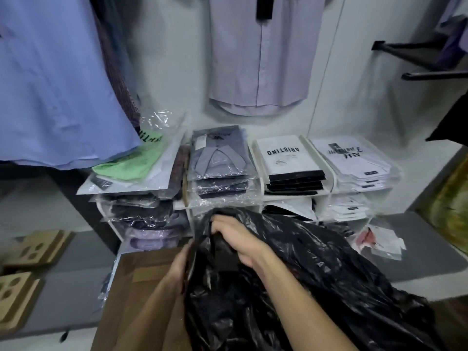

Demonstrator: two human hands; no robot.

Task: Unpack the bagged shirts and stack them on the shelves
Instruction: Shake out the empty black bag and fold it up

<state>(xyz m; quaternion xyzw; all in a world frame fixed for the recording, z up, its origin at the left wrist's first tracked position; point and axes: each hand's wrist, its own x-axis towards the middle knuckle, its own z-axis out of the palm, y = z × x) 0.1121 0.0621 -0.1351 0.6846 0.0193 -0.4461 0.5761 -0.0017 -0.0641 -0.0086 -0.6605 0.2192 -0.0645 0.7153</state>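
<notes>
My right hand (235,243) squeezes the big black bag (304,274) near me. My left hand (181,262) is half hidden; I can't tell its grip. Bagged shirts (217,160) fill the far shelves (263,192).

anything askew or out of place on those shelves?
Yes. The green shirt pack on the left stack lies skewed and overhangs the shelf edge, while the neighbouring stacks sit square. A loose clear bag with tags lies on the grey ledge, lower right.
</notes>
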